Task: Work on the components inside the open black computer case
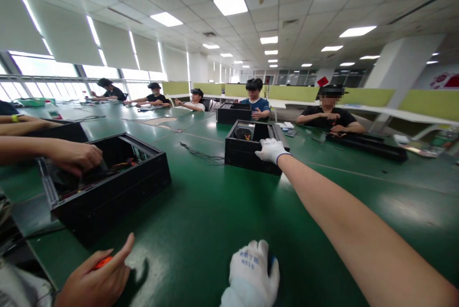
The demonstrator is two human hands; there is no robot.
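My left hand (251,271), in a white glove with blue lettering, is near the bottom centre above the green table. Its fingers are curled, and a small blue bit shows near the thumb; what it is cannot be made out. My right hand (270,150), also in a white glove, reaches forward and grips the near rim of an open black computer case (247,155). Inside that case, a metal box and coloured wires are visible.
At the left, another person's hand (81,156) reaches into a larger open case (118,202). Below it, a bare hand (103,273) holds something orange. Black cables (202,154) lie left of the middle case. Several people sit across the table (193,221).
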